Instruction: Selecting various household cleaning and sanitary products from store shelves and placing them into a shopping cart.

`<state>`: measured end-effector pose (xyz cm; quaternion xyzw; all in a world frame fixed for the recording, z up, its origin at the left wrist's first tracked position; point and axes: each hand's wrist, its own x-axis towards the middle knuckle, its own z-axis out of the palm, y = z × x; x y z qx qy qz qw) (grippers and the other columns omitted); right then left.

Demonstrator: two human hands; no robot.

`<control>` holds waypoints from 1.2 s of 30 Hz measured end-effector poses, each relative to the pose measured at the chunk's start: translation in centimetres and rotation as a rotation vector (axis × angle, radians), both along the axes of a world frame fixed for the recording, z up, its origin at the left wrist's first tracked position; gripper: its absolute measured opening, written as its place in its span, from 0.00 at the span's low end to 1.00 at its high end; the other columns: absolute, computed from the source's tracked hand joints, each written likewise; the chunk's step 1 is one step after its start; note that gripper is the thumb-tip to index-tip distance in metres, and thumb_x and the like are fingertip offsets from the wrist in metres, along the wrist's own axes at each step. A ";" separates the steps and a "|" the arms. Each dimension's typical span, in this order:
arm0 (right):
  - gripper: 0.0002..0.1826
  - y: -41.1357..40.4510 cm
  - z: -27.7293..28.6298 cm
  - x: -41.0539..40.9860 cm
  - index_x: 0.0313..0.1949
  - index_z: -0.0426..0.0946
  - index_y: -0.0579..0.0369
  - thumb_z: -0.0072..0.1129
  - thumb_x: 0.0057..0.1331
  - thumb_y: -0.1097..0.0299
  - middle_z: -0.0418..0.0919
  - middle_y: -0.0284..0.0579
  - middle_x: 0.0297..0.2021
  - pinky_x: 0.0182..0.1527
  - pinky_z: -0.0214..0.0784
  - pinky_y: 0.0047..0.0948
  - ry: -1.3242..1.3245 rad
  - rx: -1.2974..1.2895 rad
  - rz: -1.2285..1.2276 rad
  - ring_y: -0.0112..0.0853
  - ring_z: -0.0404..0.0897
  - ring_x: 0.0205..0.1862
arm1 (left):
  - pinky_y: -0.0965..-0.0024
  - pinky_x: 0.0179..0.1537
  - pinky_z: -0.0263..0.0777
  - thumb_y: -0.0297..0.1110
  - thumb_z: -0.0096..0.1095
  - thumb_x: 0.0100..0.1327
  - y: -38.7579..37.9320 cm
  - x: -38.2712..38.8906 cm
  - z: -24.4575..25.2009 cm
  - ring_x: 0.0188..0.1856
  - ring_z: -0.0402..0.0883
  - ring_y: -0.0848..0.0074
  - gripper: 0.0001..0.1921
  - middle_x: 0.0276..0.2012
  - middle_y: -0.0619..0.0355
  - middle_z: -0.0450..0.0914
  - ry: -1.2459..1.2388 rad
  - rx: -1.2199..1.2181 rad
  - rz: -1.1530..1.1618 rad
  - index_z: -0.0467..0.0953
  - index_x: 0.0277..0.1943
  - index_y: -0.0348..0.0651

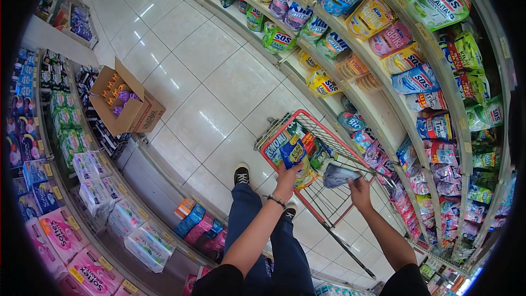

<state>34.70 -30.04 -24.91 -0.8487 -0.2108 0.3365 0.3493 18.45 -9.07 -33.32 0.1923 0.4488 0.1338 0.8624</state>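
Below me is a wire shopping cart with a red rim [306, 201], with several colourful refill pouches in it. My left hand [287, 179] has its fingers around the lower part of a blue and yellow pouch [294, 152], over the near side of the cart. In my right hand [360, 189] is a greyish-purple packet [339, 176], pinched at its right end above the cart's wire basket. A blue and white pouch [276, 151] lies at the cart's left end, and a green pouch [319, 159] lies farther in.
Shelves of detergent and cleaner pouches [372, 16] curve along the right. Tissue packs [150, 246] and pads fill shelves on the left. An open cardboard box [141, 117] with orange and purple items stands beside the left shelves. Tiled floor [209, 111] lies between.
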 end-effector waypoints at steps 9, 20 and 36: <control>0.21 4.0 9.4 0.0 0.67 0.61 0.57 0.47 0.76 0.73 0.73 0.47 0.60 0.57 0.75 0.40 0.236 0.441 -0.417 0.36 0.77 0.59 | 0.68 0.44 0.74 0.23 0.60 0.56 -6.1 6.3 -6.5 0.41 0.82 0.72 0.17 0.41 0.57 0.83 0.314 0.009 -0.024 0.79 0.50 0.34; 0.20 14.4 6.3 2.7 0.65 0.62 0.56 0.46 0.76 0.74 0.76 0.48 0.58 0.52 0.80 0.42 0.403 0.581 -0.316 0.38 0.81 0.55 | 0.64 0.47 0.76 0.25 0.56 0.57 -9.5 7.3 -10.3 0.41 0.86 0.63 0.16 0.42 0.49 0.87 0.447 0.065 0.160 0.82 0.47 0.31; 0.17 24.3 6.5 -0.3 0.62 0.63 0.55 0.47 0.76 0.71 0.78 0.47 0.54 0.45 0.84 0.40 0.461 0.599 -0.235 0.37 0.84 0.48 | 0.64 0.60 0.68 0.19 0.60 0.60 -7.7 6.3 -12.2 0.55 0.78 0.61 0.22 0.55 0.45 0.78 0.626 0.035 0.537 0.70 0.59 0.28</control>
